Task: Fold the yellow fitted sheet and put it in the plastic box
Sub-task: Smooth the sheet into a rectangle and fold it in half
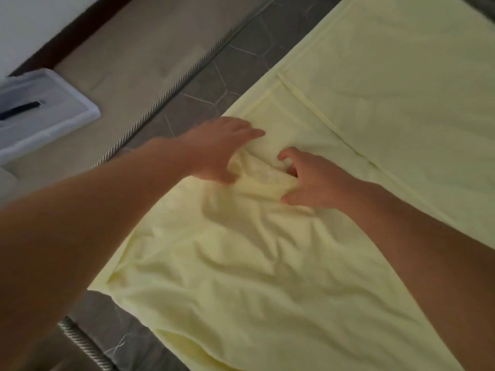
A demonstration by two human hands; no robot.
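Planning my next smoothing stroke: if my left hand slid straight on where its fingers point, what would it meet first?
Probably the raised seam of the pale yellow fitted sheet, just beyond the left hand; past it, only flat sheet shows.

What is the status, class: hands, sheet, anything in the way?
Left hand pressing flat on yellow fitted sheet; right hand gripping a bunched fold. Sheet spread on mattress, not folded. Plastic box on floor, left; no blocker seen.
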